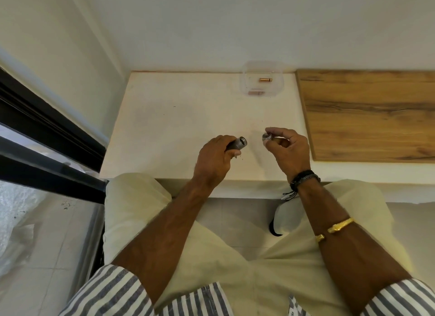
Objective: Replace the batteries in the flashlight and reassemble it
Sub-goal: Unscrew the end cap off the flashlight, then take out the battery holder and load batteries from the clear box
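Note:
My left hand (215,158) grips the dark flashlight body (237,143), whose open threaded end points right. A short gap away, my right hand (288,148) pinches the flashlight's end cap (266,136) between thumb and fingers, its open side facing the body. The two parts are apart, just above the white tabletop (179,127). At the back of the table a clear plastic container (261,80) holds two copper-coloured batteries: one battery (265,80) in its middle and a second battery (255,93) by its near wall.
A wooden board (372,113) covers the right part of the surface, beside my right hand. A white wall runs behind the table. A dark window frame (47,132) borders the left. The table's front edge (235,182) lies just above my lap.

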Demonstrator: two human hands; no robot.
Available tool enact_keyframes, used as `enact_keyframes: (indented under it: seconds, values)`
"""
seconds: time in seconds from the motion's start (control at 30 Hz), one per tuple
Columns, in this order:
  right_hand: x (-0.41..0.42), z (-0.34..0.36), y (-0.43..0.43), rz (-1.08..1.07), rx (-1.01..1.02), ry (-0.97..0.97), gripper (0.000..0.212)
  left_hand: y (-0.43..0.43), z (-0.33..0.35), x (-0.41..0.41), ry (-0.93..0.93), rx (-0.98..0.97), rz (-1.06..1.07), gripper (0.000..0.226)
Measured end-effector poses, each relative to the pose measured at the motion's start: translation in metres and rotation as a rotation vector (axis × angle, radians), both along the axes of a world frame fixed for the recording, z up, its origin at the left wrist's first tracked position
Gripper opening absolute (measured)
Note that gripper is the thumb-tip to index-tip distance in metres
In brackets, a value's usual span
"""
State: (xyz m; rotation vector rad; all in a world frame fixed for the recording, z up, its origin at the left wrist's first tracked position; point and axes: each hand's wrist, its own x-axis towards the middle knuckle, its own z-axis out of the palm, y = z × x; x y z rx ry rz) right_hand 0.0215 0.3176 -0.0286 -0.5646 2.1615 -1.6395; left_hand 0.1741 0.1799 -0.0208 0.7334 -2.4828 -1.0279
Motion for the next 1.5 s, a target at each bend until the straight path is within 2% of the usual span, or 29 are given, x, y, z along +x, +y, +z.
enact_keyframes:
  seconds: [0.2,0.33,0.57,0.73,0.8,0.87,0.9,0.93,1.0,1.1,1.2,1.3,1.5]
  values:
    - [-0.018,-0.014,-0.006,-0.211,0.094,0.059,0.020,0.000,-0.003,0.001,0.099,0.065,0.037,0.018]
    - [-0.029,-0.025,-0.010,-0.253,0.224,0.137,0.024,0.000,-0.008,0.001,0.098,0.040,0.026,0.020]
    - [-0.038,-0.036,-0.015,-0.267,0.372,0.157,0.021,-0.002,-0.012,0.000,0.068,0.005,-0.004,0.022]
    - [-0.036,-0.036,-0.015,-0.250,0.411,0.159,0.025,-0.002,-0.011,-0.001,0.034,0.035,-0.011,0.021]
    - [-0.036,-0.032,-0.015,-0.242,0.411,0.145,0.035,-0.003,-0.010,-0.001,-0.003,0.059,-0.007,0.021]
    - [-0.030,-0.024,-0.016,-0.260,0.358,0.128,0.042,-0.003,-0.008,-0.001,-0.036,0.061,-0.001,0.021]
    - [-0.025,-0.019,-0.018,-0.260,0.308,0.118,0.038,-0.003,-0.006,-0.001,-0.039,0.040,-0.001,0.020]
    - [-0.021,-0.014,-0.019,-0.239,0.248,0.086,0.030,-0.004,-0.004,-0.002,-0.036,-0.005,-0.008,0.019]
    - [-0.009,-0.004,-0.020,-0.135,0.121,-0.107,0.015,-0.005,0.000,-0.004,-0.052,-0.157,-0.051,0.020]
    - [0.007,0.006,-0.016,0.029,-0.029,-0.470,0.013,-0.008,0.005,-0.008,-0.144,-0.391,-0.123,0.027]
    - [0.013,0.009,-0.013,0.092,-0.077,-0.699,0.017,-0.011,0.010,-0.012,-0.175,-0.548,-0.176,0.034]
    - [0.013,0.009,-0.010,0.112,-0.123,-0.836,0.021,-0.012,0.015,-0.015,-0.161,-0.631,-0.217,0.034]
    - [0.009,0.009,-0.003,0.092,-0.239,-0.954,0.024,-0.007,0.025,-0.025,-0.083,-0.671,-0.259,0.032]
